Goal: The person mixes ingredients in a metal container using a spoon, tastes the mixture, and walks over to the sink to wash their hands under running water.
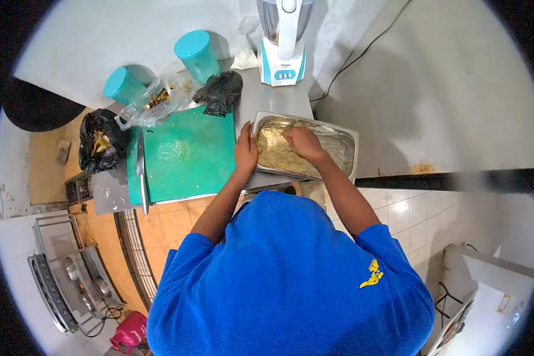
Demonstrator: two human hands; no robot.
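Note:
A deep rectangular metal pan (353,157) stands on the counter with a pale yellow, mashed-looking mixture (273,151) in it, mostly toward its left side. My left hand (247,149) grips the pan's left end, fingers along the outer wall and thumb near the rim. Inside the pan, my right hand (303,144) is closed over the mixture, knuckles up. Its fingertips are hidden, so what they hold, if anything, does not show. Left of the pan lies a green cutting board (187,160) with small pale scraps, and a knife (141,169) rests along its left edge.
A blender (283,65) stands behind the pan. Two turquoise lidded containers (197,56), a clear bag of peels (160,98) and a crumpled black bag (221,94) sit behind the board. Another black bag (104,139) is at the left. A gas stove (71,285) stands lower left.

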